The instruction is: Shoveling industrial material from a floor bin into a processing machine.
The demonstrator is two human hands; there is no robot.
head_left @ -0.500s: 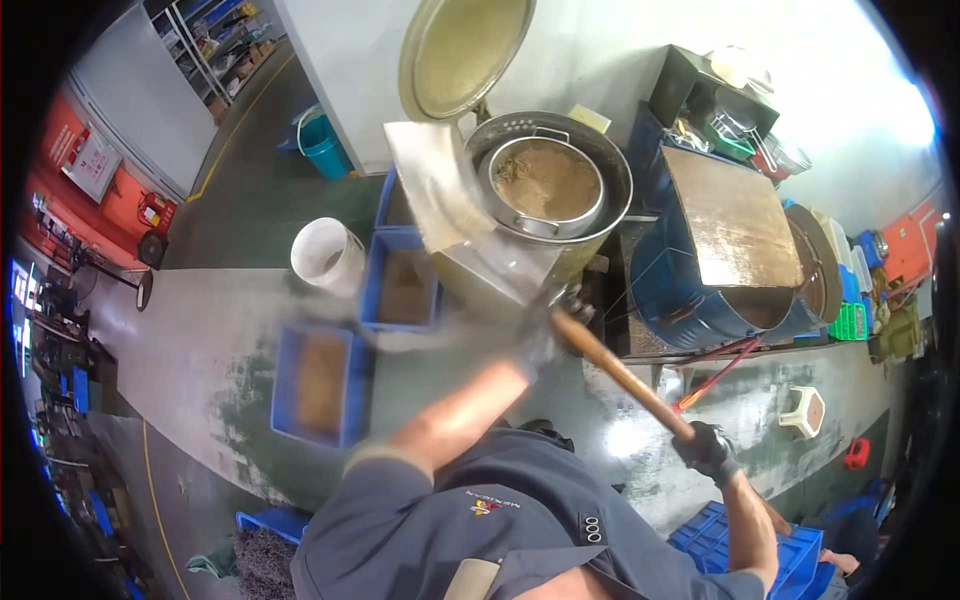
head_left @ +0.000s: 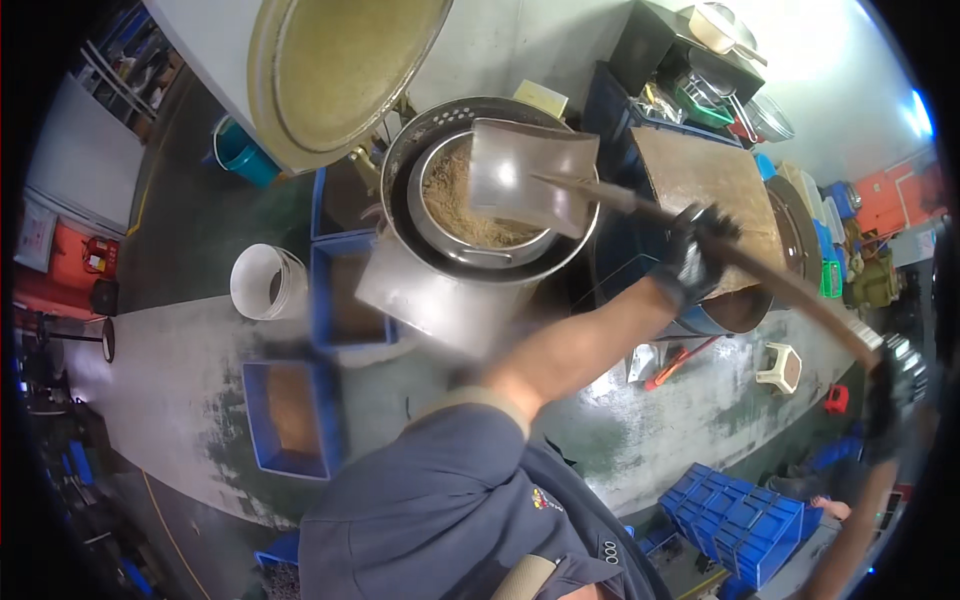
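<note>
A shovel crosses the view; its flat metal blade [head_left: 510,165] lies over the right part of a steel pot [head_left: 470,256]. Brown granular material [head_left: 447,200] shows in the pot beside the blade. That pot sits inside a wider round vessel [head_left: 395,205], whose big round lid [head_left: 345,75] stands raised at the back left. In a black glove, my left hand [head_left: 700,250] is closed round the wooden shaft [head_left: 775,272] near the blade. My right hand [head_left: 893,385], also gloved, grips the shaft farther back at the far right. Whether the blade touches the material is hidden.
Blue bins [head_left: 252,415] and a white bucket [head_left: 262,282] stand on the floor to the left, a teal bucket [head_left: 243,152] behind them. Right of the vessel is a blue drum with a brown board [head_left: 690,170]. A stool [head_left: 780,368] and blue crates [head_left: 735,520] lie nearer right.
The shovel blade has swung from left of the vessel to over the pot. Both hands have moved right and up with the shaft. The view has shifted too.
</note>
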